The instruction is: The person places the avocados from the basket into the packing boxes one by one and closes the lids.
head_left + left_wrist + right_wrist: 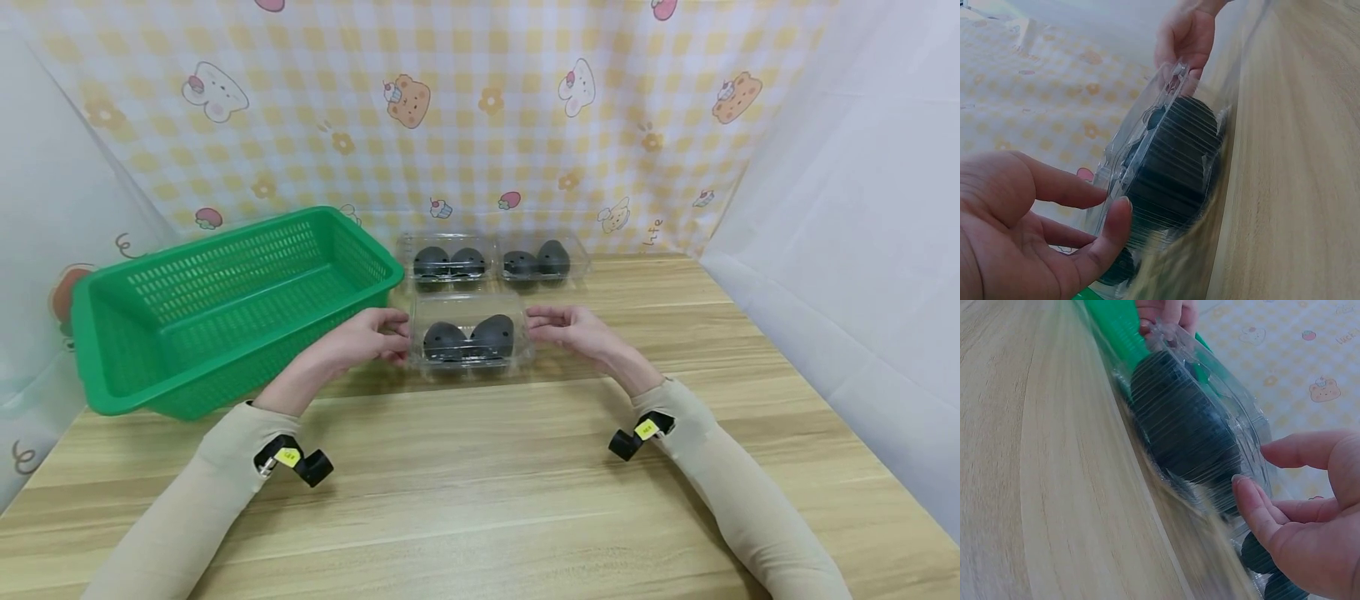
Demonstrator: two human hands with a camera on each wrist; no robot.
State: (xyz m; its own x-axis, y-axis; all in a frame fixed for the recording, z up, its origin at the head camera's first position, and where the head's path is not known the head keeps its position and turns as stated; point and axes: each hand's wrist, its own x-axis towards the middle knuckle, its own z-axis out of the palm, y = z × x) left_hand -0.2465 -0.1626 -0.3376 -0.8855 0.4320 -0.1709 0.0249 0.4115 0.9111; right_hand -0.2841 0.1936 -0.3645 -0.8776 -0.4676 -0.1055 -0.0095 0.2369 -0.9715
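A clear plastic clamshell box (pixel 472 304) with two dark, avocado-like fruits (pixel 492 336) inside is between both hands near the middle of the table. At its left end my left hand (pixel 372 337) pinches the rim, thumb (pixel 1117 219) and index finger close together on the plastic in the left wrist view. My right hand (pixel 573 332) holds the opposite end the same way, its thumb (pixel 1250 497) against the rim in the right wrist view. Whether the box touches the table is hard to tell.
Behind it, two similar clear boxes, a left one (pixel 447 243) and a right one (pixel 576 250), stand side by side against the checked cloth (pixel 480 150), each holding two dark fruits. A green plastic basket (pixel 180 387) stands at the left on the wooden table (pixel 465 492).
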